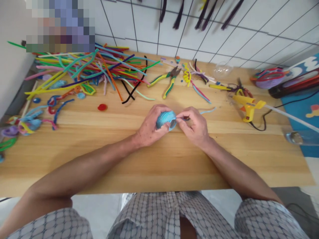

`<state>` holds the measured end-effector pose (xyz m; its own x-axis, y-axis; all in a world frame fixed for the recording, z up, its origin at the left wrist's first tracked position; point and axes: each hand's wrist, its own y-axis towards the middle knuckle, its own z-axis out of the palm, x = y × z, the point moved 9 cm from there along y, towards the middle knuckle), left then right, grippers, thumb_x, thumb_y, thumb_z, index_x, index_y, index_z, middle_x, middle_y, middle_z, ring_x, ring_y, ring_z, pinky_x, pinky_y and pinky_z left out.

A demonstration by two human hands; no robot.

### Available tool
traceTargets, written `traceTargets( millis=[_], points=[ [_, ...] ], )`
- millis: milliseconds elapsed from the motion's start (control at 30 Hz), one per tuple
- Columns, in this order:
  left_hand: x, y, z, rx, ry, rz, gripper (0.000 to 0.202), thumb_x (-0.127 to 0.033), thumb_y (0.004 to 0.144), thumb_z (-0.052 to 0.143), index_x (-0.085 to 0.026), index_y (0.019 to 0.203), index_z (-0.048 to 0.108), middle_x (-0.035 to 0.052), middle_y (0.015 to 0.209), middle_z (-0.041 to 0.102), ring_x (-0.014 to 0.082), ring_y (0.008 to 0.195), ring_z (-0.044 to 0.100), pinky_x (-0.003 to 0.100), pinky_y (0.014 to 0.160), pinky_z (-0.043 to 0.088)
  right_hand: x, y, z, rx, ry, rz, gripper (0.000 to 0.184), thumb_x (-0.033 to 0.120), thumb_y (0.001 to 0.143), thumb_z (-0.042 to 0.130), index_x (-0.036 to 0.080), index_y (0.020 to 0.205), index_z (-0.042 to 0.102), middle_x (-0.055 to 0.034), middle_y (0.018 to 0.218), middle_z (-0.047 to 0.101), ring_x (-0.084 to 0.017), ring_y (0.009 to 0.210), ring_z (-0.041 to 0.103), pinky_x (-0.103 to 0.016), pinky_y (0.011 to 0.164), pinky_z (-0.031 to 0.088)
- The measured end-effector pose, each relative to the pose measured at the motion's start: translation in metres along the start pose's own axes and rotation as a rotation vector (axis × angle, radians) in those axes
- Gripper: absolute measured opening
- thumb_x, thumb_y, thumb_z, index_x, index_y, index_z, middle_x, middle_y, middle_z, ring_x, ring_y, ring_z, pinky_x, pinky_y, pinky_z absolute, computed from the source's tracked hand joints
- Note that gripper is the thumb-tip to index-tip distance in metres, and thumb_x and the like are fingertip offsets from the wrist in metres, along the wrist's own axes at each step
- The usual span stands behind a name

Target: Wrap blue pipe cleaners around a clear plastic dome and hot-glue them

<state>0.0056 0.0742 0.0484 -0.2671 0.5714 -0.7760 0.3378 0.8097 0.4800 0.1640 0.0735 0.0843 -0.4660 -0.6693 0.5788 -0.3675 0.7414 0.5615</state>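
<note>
My left hand point(152, 125) is wrapped round a blue ball point(166, 119) that looks wound from pipe cleaner, with a round opening on its right side. The left thumb presses near that opening. At the ball's right edge, my right hand point(194, 125) pinches a light blue pipe cleaner point(208, 110), whose free end sticks out behind the fingers to the right. Both hands are just above the wooden table point(159, 166). Where the strand meets the ball is partly hidden by my fingertips.
A heap of coloured pipe cleaners point(82, 69) covers the back left. Pliers point(168, 79) with yellow-green handles lie behind my hands. A yellow glue gun point(248, 106) with a black cord lies to the right. A red cap point(102, 107) sits left of the ball.
</note>
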Motion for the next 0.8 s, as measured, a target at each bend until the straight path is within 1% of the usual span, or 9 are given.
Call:
traceTargets(
  millis=[100,200,300,433,533,600,700,800],
  points=[
    [-0.001,-0.001,-0.001,-0.006,-0.011,-0.002,0.037,-0.039,0.103,0.062,-0.023,0.135,0.055,0.0133,0.132,0.065,0.0269,0.126,0.064,0.048,0.108,0.056,0.002,-0.002,0.001,-0.013,-0.025,-0.052,0.009,0.017,0.103,0.063,0.026,0.102,0.068,-0.0019,0.092,0.074,-0.018,0.083,0.069,-0.034,0.073,0.056],
    [0.0,-0.001,-0.001,-0.016,-0.024,-0.016,0.037,-0.043,0.105,0.061,-0.023,0.135,0.055,0.0136,0.133,0.064,0.027,0.127,0.064,0.048,0.11,0.055,0.003,-0.004,0.006,-0.003,-0.043,-0.079,0.015,0.016,0.104,0.059,0.026,0.104,0.07,-0.0029,0.095,0.077,-0.02,0.086,0.072,-0.037,0.075,0.059],
    [0.001,-0.001,-0.001,-0.011,-0.03,-0.027,0.037,-0.045,0.106,0.06,-0.023,0.135,0.056,0.0131,0.134,0.064,0.0267,0.128,0.064,0.048,0.11,0.055,0.002,-0.005,0.007,-0.021,-0.047,-0.09,0.019,0.014,0.104,0.06,0.029,0.107,0.073,-0.002,0.095,0.079,-0.021,0.09,0.074,-0.039,0.08,0.061],
    [-0.001,-0.001,-0.001,-0.01,-0.041,-0.008,0.036,-0.043,0.105,0.061,-0.024,0.135,0.055,0.0122,0.132,0.065,0.0261,0.126,0.064,0.047,0.109,0.056,0.003,-0.007,0.005,-0.061,-0.07,-0.127,0.022,0.015,0.105,0.06,0.031,0.111,0.074,-0.0015,0.096,0.077,-0.02,0.091,0.073,-0.037,0.08,0.061],
    [-0.002,-0.002,-0.001,-0.004,-0.035,0.0,0.037,-0.044,0.105,0.062,-0.025,0.136,0.055,0.012,0.132,0.065,0.027,0.125,0.064,0.048,0.108,0.056,0.003,-0.008,0.006,-0.057,-0.084,-0.12,0.023,0.017,0.106,0.06,0.033,0.114,0.074,-0.0019,0.1,0.076,-0.02,0.093,0.073,-0.038,0.082,0.061],
    [0.0,-0.002,0.0,-0.002,-0.031,-0.01,0.038,-0.044,0.105,0.062,-0.025,0.136,0.054,0.0126,0.134,0.064,0.0277,0.126,0.064,0.049,0.109,0.055,0.005,-0.009,0.006,-0.057,-0.095,-0.124,0.023,0.016,0.106,0.06,0.032,0.116,0.073,-0.003,0.101,0.075,-0.02,0.095,0.073,-0.038,0.083,0.061],
    [0.002,-0.002,-0.001,-0.003,-0.033,-0.039,0.039,-0.046,0.106,0.06,-0.024,0.137,0.053,0.0131,0.136,0.063,0.0277,0.128,0.062,0.05,0.111,0.054,0.009,-0.011,0.007,-0.044,-0.115,-0.122,0.02,0.022,0.104,0.064,0.03,0.122,0.069,-0.0067,0.109,0.073,-0.024,0.103,0.072,-0.043,0.088,0.062],
    [0.003,-0.002,-0.001,0.008,-0.073,-0.061,0.039,-0.049,0.109,0.054,-0.024,0.139,0.053,0.0132,0.137,0.061,0.0279,0.13,0.061,0.051,0.113,0.053,0.01,-0.013,0.011,-0.011,-0.122,-0.109,0.032,0.031,0.1,0.07,0.028,0.131,0.064,-0.0111,0.121,0.07,-0.03,0.113,0.071,-0.051,0.093,0.062]
  ],
)
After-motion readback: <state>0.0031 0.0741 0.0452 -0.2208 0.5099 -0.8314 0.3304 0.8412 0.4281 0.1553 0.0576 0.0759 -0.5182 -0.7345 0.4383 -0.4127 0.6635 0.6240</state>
